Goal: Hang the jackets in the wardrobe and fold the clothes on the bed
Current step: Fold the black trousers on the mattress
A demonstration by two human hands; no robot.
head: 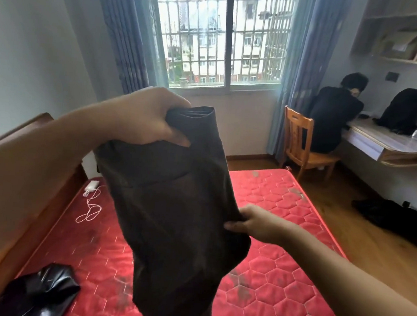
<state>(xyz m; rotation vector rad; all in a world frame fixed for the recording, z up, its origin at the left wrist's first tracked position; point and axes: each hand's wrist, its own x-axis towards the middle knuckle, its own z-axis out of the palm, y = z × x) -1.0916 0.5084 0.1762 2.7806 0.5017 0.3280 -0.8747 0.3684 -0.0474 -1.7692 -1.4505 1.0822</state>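
Head camera shows the left hand (153, 118) gripping the dark brown cloth garment (178, 210) up high over the red quilted mattress (280, 275), while the right hand (252, 222) pinches its side, probably to fold it.

Raised left hand (145, 118) clenches the garment (172, 217); lower right hand (254, 223) pinches its edge.

Matt brown cloth garment (178, 205), glossy black jacket (42, 292), quilted red mattress (280, 275), wooden chair (300, 145)
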